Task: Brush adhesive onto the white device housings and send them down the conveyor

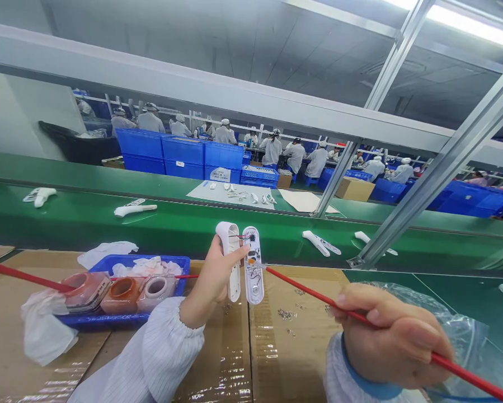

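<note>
My left hand (212, 274) grips an opened white plastic device housing, its fingers wrapped round the curved half-shell (233, 280). Beside that, the other half (254, 284) faces me with a circuit board, a few wires and a small orange part showing. Thin red wires run between the two halves. Pinched in my right hand (396, 330) is a thin red-handled brush (301, 287), slanting down to the right. Its pale tip meets the board near the orange part; whether it touches is too small to tell.
At left, a blue tray (104, 320) holds several small jars (123, 294) and crumpled tissue. Small metal parts (287, 314) lie scattered on the cardboard (295, 364). Beyond, more white housings (136, 209) lie on the green conveyor (184, 215). A metal post (436, 162) stands at right, near clear plastic bags (461, 330).
</note>
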`<move>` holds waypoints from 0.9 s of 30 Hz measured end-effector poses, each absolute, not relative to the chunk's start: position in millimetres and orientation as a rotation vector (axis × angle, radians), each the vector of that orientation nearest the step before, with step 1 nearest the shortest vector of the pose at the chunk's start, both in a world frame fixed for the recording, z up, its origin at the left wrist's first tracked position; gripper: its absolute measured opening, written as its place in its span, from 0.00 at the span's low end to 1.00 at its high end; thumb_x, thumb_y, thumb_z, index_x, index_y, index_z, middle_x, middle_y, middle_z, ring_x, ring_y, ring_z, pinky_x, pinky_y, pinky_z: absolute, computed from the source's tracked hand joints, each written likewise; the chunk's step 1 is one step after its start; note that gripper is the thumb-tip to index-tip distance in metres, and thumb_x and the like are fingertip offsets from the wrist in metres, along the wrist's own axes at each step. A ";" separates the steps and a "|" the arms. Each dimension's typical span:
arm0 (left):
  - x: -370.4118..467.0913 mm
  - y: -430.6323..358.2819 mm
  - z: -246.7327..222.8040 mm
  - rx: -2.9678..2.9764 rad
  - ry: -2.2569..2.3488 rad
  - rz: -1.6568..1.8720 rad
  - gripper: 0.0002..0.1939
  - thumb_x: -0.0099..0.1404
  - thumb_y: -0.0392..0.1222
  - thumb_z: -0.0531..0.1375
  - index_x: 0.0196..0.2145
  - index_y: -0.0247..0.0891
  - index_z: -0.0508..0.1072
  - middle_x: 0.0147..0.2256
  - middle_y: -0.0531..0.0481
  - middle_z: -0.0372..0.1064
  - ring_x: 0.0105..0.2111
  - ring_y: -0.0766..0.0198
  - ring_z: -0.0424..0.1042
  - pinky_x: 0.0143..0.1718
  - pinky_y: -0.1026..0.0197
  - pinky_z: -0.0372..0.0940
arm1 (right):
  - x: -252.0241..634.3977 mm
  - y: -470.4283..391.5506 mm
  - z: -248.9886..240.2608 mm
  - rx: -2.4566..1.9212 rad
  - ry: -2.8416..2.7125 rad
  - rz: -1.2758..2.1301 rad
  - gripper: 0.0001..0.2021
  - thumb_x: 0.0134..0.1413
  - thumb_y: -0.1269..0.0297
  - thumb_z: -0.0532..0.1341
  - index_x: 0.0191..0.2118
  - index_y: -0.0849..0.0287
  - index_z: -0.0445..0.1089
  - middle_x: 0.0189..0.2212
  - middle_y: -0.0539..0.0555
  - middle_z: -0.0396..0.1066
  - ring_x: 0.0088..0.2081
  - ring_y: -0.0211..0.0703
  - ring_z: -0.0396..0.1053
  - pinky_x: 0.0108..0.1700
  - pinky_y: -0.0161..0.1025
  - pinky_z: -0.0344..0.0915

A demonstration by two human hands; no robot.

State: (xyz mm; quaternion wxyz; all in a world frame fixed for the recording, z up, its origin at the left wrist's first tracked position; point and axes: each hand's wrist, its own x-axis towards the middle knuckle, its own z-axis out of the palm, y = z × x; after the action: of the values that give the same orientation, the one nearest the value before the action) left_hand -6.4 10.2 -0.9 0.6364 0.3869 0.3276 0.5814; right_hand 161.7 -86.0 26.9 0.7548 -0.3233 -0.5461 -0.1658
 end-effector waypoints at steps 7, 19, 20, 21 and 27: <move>-5.5 8.3 -2.3 0.937 0.778 1.384 0.27 0.50 0.41 0.68 0.46 0.41 0.61 0.41 0.46 0.69 0.40 0.57 0.71 0.42 0.54 0.67 | 160.2 -90.4 27.2 -0.651 -1.302 -0.099 0.16 0.61 0.65 0.51 0.22 0.59 0.60 0.21 0.50 0.68 0.19 0.37 0.67 0.14 0.33 0.62; 29.3 64.1 12.0 0.842 0.798 1.340 0.24 0.48 0.31 0.68 0.41 0.36 0.63 0.38 0.42 0.70 0.35 0.56 0.73 0.38 0.50 0.69 | 173.1 -74.8 41.7 -0.645 -0.906 -0.192 0.14 0.57 0.69 0.52 0.20 0.60 0.60 0.17 0.48 0.67 0.12 0.34 0.61 0.10 0.32 0.55; 34.1 72.3 13.8 0.810 0.802 1.346 0.23 0.48 0.30 0.67 0.40 0.35 0.63 0.36 0.43 0.70 0.33 0.57 0.73 0.37 0.50 0.69 | 175.4 -73.9 43.4 -0.658 -0.878 -0.243 0.14 0.57 0.69 0.53 0.20 0.60 0.60 0.16 0.49 0.67 0.13 0.35 0.61 0.11 0.32 0.57; 38.0 78.8 15.1 0.778 0.804 1.346 0.22 0.49 0.30 0.67 0.40 0.35 0.64 0.35 0.43 0.70 0.32 0.57 0.73 0.36 0.51 0.69 | 178.7 -73.4 44.8 -0.673 -0.862 -0.289 0.15 0.57 0.68 0.54 0.20 0.61 0.61 0.16 0.49 0.66 0.14 0.35 0.62 0.13 0.33 0.58; 34.9 75.1 19.4 0.528 0.768 1.331 0.12 0.53 0.29 0.63 0.36 0.31 0.67 0.31 0.42 0.71 0.29 0.57 0.73 0.35 0.51 0.70 | 214.9 -72.6 44.9 -0.951 -1.119 -0.416 0.17 0.61 0.61 0.52 0.23 0.60 0.65 0.22 0.51 0.67 0.26 0.39 0.68 0.31 0.37 0.64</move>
State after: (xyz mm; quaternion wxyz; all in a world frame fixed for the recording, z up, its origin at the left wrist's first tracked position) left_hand 34.9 75.1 19.4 0.6878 0.2359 0.3430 0.5947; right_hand 214.9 -72.6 44.9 0.7227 -0.4306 -0.5067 -0.1886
